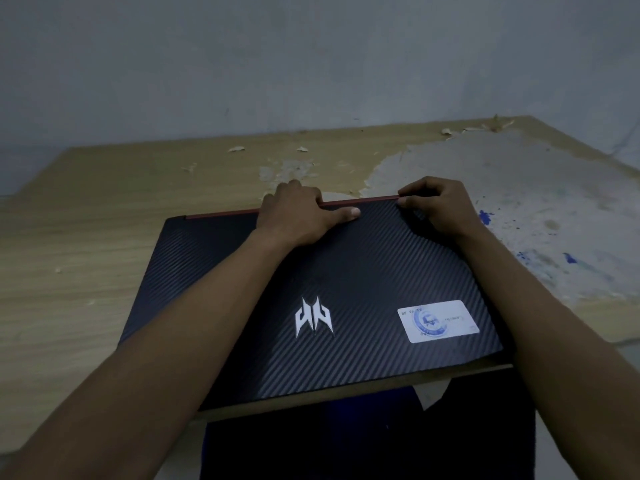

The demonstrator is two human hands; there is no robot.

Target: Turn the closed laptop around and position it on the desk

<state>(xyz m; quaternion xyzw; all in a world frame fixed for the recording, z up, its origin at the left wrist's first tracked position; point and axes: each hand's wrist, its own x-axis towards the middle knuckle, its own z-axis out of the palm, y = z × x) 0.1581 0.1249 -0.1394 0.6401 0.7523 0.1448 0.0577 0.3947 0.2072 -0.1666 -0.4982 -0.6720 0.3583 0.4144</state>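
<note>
A closed black laptop [363, 271] with a striped carbon-look lid, a silver logo and a white sticker lies flat on the wooden desk [86, 237]. Its near edge reaches the desk's front edge. A thin red strip runs along its far edge. My left hand [301, 213] lies over that far edge near the middle, fingers curled behind it and thumb flat on the lid. My right hand [440, 209] pinches the far right corner between thumb and fingers.
The desk top is worn, with a large patch of peeled veneer [502, 209] at the right, blue paint marks and loose flakes near the wall [311, 64]. The desk's front edge runs just below the laptop; dark cloth shows under it.
</note>
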